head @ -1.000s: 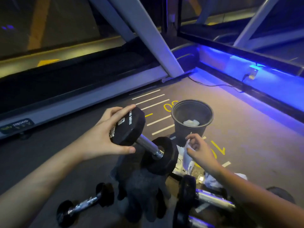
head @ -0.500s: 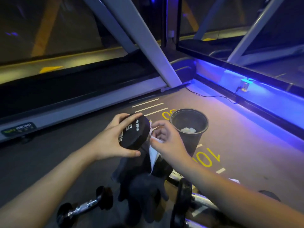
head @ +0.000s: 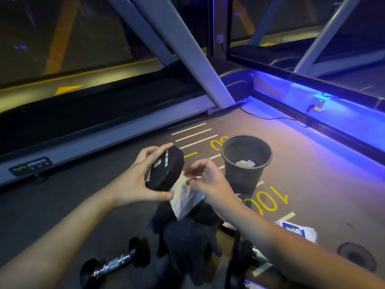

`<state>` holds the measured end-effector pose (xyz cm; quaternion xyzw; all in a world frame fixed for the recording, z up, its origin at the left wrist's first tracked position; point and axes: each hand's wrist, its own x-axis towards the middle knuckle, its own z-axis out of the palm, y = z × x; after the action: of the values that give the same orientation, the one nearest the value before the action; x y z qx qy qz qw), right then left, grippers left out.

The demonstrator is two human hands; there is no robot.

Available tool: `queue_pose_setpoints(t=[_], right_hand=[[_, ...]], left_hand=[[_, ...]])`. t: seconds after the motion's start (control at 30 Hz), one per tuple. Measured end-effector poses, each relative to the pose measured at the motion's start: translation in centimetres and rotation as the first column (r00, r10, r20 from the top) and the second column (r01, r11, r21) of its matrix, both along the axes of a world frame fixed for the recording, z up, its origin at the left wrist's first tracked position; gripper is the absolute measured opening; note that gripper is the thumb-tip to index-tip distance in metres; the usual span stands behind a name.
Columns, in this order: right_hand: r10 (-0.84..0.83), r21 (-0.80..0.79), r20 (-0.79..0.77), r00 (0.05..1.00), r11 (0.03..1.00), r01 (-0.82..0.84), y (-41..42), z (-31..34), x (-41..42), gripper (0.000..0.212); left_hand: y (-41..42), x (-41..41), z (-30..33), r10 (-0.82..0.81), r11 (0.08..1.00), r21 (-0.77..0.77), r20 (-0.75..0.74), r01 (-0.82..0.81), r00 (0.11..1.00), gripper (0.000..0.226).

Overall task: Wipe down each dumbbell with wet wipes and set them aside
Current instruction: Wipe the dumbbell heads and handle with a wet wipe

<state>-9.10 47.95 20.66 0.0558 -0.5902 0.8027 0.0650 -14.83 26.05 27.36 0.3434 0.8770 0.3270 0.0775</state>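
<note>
A: Nearest us, a small dumbbell [head: 113, 265] with a chrome handle lies on the floor at lower left, just beside some dark gloves [head: 187, 243] that hang below the hands.

B: And the one being cleaned?

A: The held dumbbell [head: 164, 168] is up in the air. The left hand [head: 133, 184] grips one black head, fingers over the top edge, thumb under. The right hand [head: 205, 180] pinches a wet wipe [head: 184, 198] between thumb and fingertips; the wipe hangs against the underside of that head.

B: What could go wrong?

A: My guess: the weight is carried by its head alone, so a damp rubber face could slip from the left hand and fall onto the gloves or the dumbbell below. The loose pinch could also let the wipe drop.

B: Any writing?

A: White print on the head, too tilted to read beyond a blocky figure. To the right a wipes packet [head: 295, 231] shows a blue label, perhaps "HuiBaiLi". Yellow floor numbers read "100" [head: 266, 202]. Further on, a black bin [head: 245, 161] holds used wipes. Farthest, the treadmill [head: 104, 140] rail carries a "STRONG" badge [head: 31, 164]
</note>
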Motion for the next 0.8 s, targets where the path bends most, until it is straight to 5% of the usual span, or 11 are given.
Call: queue_pose_setpoints(t=[0.3, 0.47, 0.8], right_hand=[[-0.119, 0.592, -0.178, 0.977, 0.78, 0.203, -1.7, -0.9, -1.4, 0.041], [-0.065, 0.837, -0.036, 0.997, 0.544, 0.066, -2.2, -0.9, -1.7, 0.044], [0.019, 0.757, -0.137, 0.99, 0.647, 0.092, -4.4, 1.3, -2.5, 0.032]], left_hand=[[-1.6, -0.6, -0.7, -0.01, 0.998, 0.054, 0.059, 0.007, 0.998, 0.113], [-2.2, -0.8, -0.9, -0.024, 0.996, 0.087, 0.076, 0.018, 0.997, 0.111], [-2.7, -1.1, -1.3, -0.105, 0.988, 0.116, 0.057, 0.098, 0.993, 0.113]])
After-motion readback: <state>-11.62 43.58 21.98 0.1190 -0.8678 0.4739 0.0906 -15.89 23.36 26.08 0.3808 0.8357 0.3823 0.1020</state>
